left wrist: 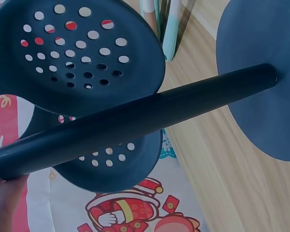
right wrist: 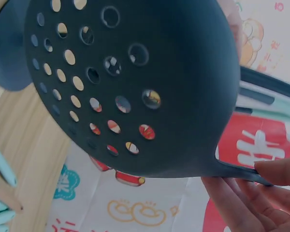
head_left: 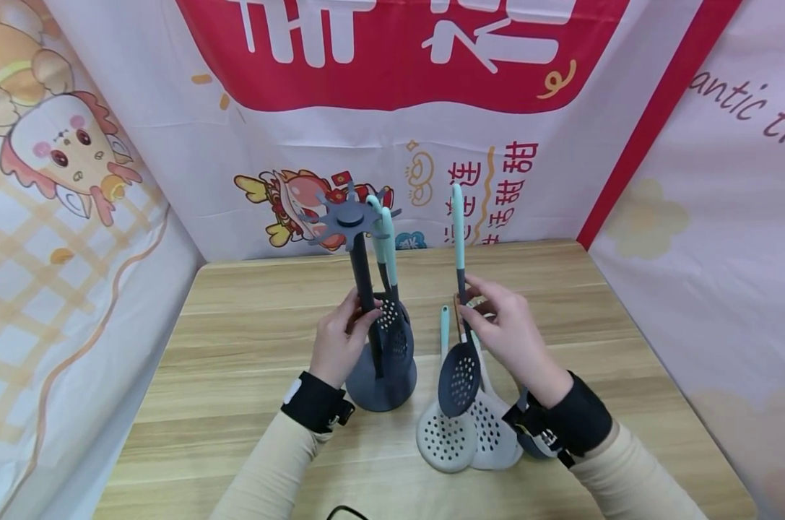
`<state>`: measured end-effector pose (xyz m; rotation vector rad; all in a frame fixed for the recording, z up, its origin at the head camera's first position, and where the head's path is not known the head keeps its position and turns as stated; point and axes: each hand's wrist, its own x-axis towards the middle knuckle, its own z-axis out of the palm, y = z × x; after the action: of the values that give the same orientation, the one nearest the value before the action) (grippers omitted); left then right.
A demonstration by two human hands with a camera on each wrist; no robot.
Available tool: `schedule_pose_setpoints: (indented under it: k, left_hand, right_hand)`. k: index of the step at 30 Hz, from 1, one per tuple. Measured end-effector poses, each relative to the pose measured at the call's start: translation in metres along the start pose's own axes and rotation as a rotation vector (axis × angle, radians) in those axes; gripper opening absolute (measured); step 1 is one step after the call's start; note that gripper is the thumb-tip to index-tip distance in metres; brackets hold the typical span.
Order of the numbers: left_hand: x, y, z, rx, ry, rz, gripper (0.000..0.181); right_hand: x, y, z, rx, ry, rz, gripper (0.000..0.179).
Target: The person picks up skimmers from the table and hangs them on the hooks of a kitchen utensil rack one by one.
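Note:
My left hand (head_left: 340,343) grips the dark pole of a utensil stand (head_left: 362,274), which has a hooked star-shaped top and a round base. Two dark perforated skimmers (left wrist: 135,82) with teal handles hang from the hooks, heads down beside the pole. To the right of the stand, my right hand (head_left: 509,325) pinches another dark skimmer (head_left: 450,393) by its neck. Its teal handle points up and its holed head hangs down, overlapping the utensils on the table in the head view. The right wrist view shows that head close up, thumb and fingers at its neck.
Below the right hand, a light grey skimmer (head_left: 445,458) and a light grey slotted turner (head_left: 499,453) lie on the wooden table (head_left: 249,433). A dark utensil (head_left: 535,446) is partly hidden under the right wrist. Printed cloth (head_left: 340,137) surrounds the table's back and sides.

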<state>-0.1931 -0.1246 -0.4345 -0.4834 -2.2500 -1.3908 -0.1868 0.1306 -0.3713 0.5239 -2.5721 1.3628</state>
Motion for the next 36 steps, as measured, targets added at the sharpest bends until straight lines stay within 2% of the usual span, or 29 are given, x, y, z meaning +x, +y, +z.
schedule_pose_setpoints:
  k: [5, 16, 28, 36]
  left_hand:
    - [-0.001, 0.000, 0.002, 0.023, 0.016, 0.012, 0.032]
    - [-0.001, 0.002, 0.004, 0.046, 0.044, -0.011, 0.032]
    - [-0.003, 0.004, 0.008, 0.039, 0.098, -0.024, 0.031]
    - [-0.004, 0.005, 0.010, 0.002, 0.141, -0.037, 0.033]
  right_hand:
    - [-0.004, -0.008, 0.004, 0.016, 0.014, -0.084, 0.042]
    - [-0.013, -0.018, 0.009, 0.078, 0.002, -0.225, 0.042]
    - [-0.015, -0.016, 0.013, 0.033, 0.003, -0.255, 0.044]
    - [-0.016, -0.021, 0.014, 0.015, 0.005, -0.293, 0.042]
